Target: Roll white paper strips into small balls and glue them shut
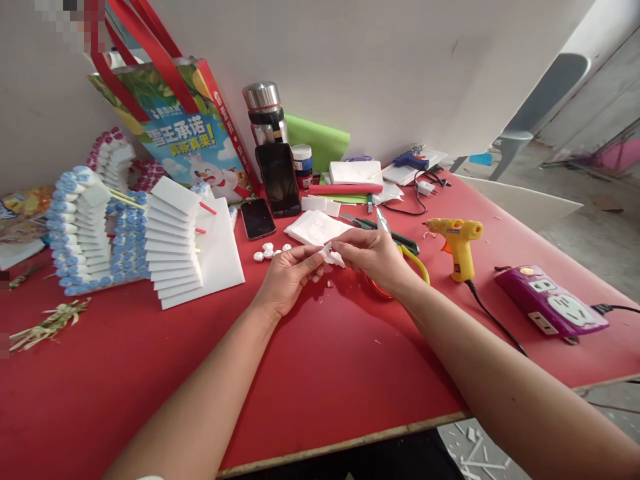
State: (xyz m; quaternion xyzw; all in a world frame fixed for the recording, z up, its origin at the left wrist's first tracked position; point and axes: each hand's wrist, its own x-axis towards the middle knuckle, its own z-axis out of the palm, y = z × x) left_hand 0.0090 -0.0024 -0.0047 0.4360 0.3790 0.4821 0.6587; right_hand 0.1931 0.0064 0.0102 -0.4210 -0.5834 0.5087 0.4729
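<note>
Near the middle of the red table, my left hand (293, 279) and my right hand (374, 257) meet, and both pinch a small piece of white tissue (333, 256) between thumb and fingers. Directly behind them lies a folded stack of white tissue (316, 228). Several small white rolled balls (269, 251) sit just left of my left hand. Scissors with yellow and red handles (421, 265) lie partly under my right hand and wrist, with the blades pointing away. A green-handled cutter (404, 241) is beside them.
On the right are a yellow glue gun (457, 243) and a purple power strip (553, 300) with cables. Left stand white layered foam pieces (173, 240) and a blue-and-white model (80, 233). Behind are a bag (185, 133), a flask (263, 110) and phones (258, 219).
</note>
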